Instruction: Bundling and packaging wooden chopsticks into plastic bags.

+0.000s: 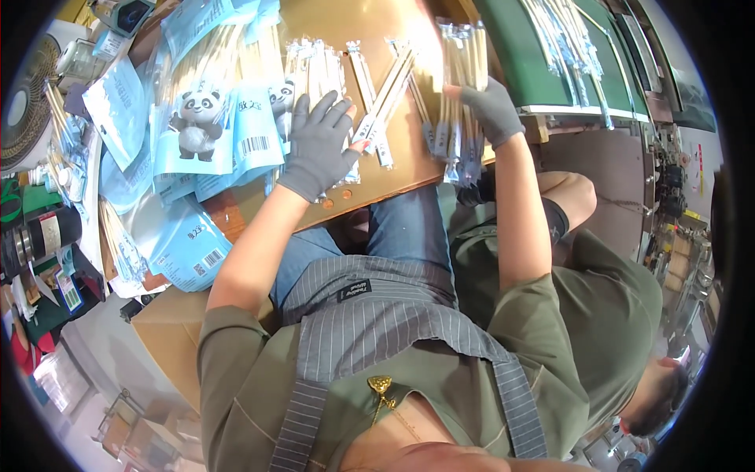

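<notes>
Both hands wear grey gloves with bare fingertips. My left hand (pixel 321 145) lies palm down with its fingers spread over a group of wrapped chopsticks (pixel 314 67) on the brown tabletop (pixel 307 16). Over at the right, my right hand (pixel 494 114) grips a bundle of wrapped chopsticks (pixel 464 59), its thumb reaching across them. The palm side of this hand is hidden. Between the two hands, several loose chopstick packets (pixel 389 94) lie slanted and partly crossed; each has a clear sleeve with blue print.
Blue and clear panda-print bags (pixel 197 134), some filled with chopsticks, crowd the table's left side. A green surface (pixel 511 39) at right carries more wrapped chopsticks (pixel 566 51). Another person (pixel 613 307) sits close at my right. A fan (pixel 31 94) and a cardboard box (pixel 169 334) are at left.
</notes>
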The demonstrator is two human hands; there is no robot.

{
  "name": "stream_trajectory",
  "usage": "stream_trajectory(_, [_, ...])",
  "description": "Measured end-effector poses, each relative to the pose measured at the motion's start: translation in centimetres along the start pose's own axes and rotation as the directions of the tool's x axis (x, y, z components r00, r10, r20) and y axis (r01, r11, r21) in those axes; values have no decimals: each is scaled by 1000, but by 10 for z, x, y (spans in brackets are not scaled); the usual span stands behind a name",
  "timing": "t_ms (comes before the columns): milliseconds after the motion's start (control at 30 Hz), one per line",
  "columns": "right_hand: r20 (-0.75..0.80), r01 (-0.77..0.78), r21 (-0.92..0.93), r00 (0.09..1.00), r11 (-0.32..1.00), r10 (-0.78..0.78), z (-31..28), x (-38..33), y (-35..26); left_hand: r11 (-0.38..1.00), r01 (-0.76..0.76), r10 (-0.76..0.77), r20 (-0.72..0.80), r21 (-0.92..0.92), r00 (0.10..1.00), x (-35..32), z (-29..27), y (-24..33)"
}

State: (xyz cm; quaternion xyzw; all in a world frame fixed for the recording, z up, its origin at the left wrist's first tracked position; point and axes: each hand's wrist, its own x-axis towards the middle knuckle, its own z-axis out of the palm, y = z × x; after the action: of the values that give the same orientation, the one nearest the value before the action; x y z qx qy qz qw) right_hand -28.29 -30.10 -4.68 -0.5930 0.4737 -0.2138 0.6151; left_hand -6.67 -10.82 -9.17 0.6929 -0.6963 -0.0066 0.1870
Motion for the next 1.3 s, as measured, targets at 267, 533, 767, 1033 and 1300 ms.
stream_trajectory(267, [1, -68, -47, 998, 997, 68, 0, 4, -9, 1000, -1, 2, -5, 26, 1000, 0, -1, 0])
stream_trajectory(533, [90, -131, 66, 988, 989, 125, 39, 11, 10, 997, -36, 28, -107, -71, 994, 13, -3, 9])
stream_trajectory(767, [261, -236, 203, 948, 950, 180, 59, 7, 13, 981, -13, -3, -82, -196, 997, 36, 23, 24])
stream_trajectory(1033, [163, -44, -259, 983, 965, 88, 24, 18, 1, 986, -5, -8, 74, 169, 997, 17, 7, 15])
stream_trajectory(1300, [-1, -86, 19, 996, 996, 86, -2, 16, 15, 992, 28, -28, -1, 122, 1000, 10, 6, 5])
